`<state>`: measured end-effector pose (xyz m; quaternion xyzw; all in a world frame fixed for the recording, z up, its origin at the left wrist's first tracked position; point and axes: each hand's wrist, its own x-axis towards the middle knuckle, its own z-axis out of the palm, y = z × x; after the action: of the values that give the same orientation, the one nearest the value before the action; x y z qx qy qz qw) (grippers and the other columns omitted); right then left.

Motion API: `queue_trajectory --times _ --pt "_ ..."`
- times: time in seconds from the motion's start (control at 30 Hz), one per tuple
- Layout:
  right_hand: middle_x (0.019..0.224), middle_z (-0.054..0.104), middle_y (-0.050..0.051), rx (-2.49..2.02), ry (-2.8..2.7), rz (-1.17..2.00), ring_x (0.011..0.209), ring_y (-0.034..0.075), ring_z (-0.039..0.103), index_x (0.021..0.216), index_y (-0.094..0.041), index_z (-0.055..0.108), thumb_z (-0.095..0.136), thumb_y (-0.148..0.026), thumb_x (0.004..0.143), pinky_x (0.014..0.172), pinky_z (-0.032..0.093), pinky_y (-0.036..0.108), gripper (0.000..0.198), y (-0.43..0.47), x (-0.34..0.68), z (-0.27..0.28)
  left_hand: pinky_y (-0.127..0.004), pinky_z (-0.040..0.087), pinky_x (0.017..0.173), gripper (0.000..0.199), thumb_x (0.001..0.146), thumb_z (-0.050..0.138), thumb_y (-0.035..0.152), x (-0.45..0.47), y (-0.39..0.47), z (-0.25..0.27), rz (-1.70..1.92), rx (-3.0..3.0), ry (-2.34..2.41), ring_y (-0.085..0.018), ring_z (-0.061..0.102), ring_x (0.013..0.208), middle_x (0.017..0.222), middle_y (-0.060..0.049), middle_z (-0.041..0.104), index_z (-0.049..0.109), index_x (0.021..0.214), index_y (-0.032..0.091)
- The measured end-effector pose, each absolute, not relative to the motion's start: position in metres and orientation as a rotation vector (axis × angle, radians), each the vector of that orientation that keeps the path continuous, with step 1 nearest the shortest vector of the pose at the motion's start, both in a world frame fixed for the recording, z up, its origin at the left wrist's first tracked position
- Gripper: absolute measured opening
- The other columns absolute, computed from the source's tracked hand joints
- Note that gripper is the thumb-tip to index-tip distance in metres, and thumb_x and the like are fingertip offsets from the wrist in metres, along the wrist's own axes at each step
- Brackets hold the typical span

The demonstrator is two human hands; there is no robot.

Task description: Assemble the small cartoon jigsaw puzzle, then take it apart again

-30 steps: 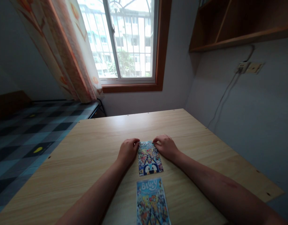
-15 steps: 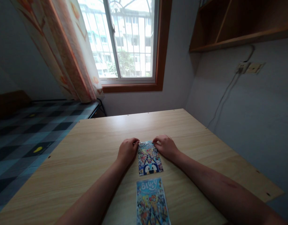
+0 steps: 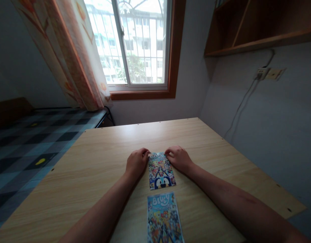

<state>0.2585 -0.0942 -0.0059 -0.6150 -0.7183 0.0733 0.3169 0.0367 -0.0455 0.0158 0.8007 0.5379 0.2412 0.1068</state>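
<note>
Our left fingers [image 3: 146, 153] and right fingers [image 3: 167, 152] bent nearly together at multicoloured rectangular printed picture's [image 3: 161, 170] far corners; grip hidden, cannot tell. Nearer us than fingers: light-blue rectangular printed sheet [image 3: 164, 216], cut off, reads "BLUEY".

Overexposed window [image 3: 142, 44] lights dim walls [image 3: 190, 74]; glare whitens the far tabletop [image 3: 131, 133].

The Bluey sheet [image 3: 164, 217] runs off the bottom edge — on the upper picture [image 3: 162, 171], crowded figures [image 3: 159, 164] blur together.
</note>
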Motion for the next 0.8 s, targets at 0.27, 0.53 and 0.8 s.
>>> queue_trajectory --times 0.27,0.53,0.8 --pt "0.097 0.075 0.002 -1.63 -1.892 0.204 0.098 0.02 0.065 0.092 -0.024 0.075 0.067 -0.018 0.086 0.092 0.044 0.03 0.011 -0.095 0.258 -0.005 -0.034 0.049 0.082 0.026 0.095 0.052 0.03 0.033 -0.04 0.012 0.771 2.326 1.648 -0.025 0.068 0.093 0.099 -0.007 0.077 0.076 0.101 0.022" --pt "0.098 0.075 0.001 -1.614 -1.893 0.198 0.099 0.019 0.064 0.092 -0.024 0.074 0.067 -0.018 0.087 0.093 0.043 0.03 0.01 -0.093 0.258 -0.007 -0.041 0.044 0.096 0.022 0.094 0.055 0.029 0.035 -0.044 0.013 0.722 2.495 1.652 -0.028 0.061 0.107 0.112 -0.006 0.073 0.076 0.1 0.025" --pt "0.097 0.075 0.001 -1.622 -1.867 0.206 0.098 0.02 0.065 0.091 -0.025 0.074 0.067 -0.02 0.087 0.092 0.043 0.03 0.009 -0.095 0.257 -0.004 -0.05 0.039 0.105 0.025 0.093 0.061 0.037 0.042 -0.047 0.005 0.594 2.689 1.491 -0.032 0.055 0.12 0.127 -0.01 0.067 0.076 0.109 0.027"
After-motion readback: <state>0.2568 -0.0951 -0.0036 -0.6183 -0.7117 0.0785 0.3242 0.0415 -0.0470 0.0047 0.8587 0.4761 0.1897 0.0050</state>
